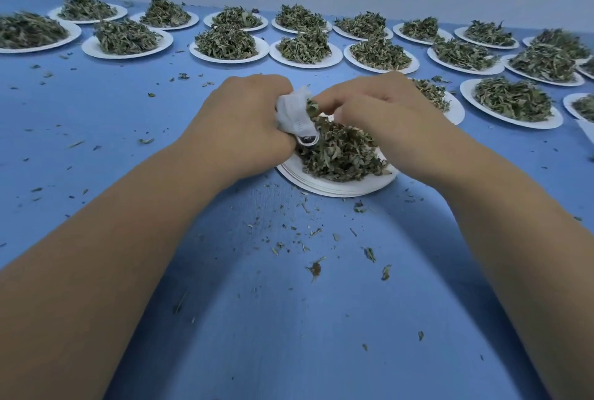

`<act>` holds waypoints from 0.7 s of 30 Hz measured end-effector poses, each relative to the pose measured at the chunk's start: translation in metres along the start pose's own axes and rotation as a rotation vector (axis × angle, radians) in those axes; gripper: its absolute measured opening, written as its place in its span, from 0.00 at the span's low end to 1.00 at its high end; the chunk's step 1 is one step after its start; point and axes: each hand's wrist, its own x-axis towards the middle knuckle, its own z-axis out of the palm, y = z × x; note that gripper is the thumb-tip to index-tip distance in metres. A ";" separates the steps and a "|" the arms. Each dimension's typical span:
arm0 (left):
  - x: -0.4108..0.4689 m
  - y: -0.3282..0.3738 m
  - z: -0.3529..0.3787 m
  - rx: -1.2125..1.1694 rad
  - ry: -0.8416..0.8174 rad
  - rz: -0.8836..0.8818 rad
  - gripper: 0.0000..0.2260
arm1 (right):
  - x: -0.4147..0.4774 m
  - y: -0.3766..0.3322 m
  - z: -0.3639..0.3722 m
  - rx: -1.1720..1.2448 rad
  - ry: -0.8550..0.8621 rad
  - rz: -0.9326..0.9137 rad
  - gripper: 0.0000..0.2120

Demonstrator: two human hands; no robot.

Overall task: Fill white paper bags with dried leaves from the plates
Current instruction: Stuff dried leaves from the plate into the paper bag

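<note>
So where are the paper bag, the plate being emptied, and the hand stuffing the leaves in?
paper bag [291, 112], head view, crumpled side
plate [340, 188], head view, bare near rim
right hand [382, 104], head view, back of hand

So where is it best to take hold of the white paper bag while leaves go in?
Probably around its body just below the mouth, from the left, as the left hand does with the white paper bag. Its opening faces right, toward the right hand and the dried leaves, so that side stays free.
</note>
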 end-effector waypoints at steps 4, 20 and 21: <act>-0.002 0.003 0.000 -0.017 -0.026 0.000 0.06 | -0.003 -0.006 0.004 0.055 -0.027 -0.058 0.25; -0.006 0.010 -0.004 -0.145 -0.006 -0.017 0.08 | 0.008 0.012 0.003 0.082 0.224 -0.056 0.05; -0.006 0.010 -0.003 -0.156 -0.003 -0.018 0.09 | 0.009 0.013 0.003 0.077 0.234 -0.046 0.06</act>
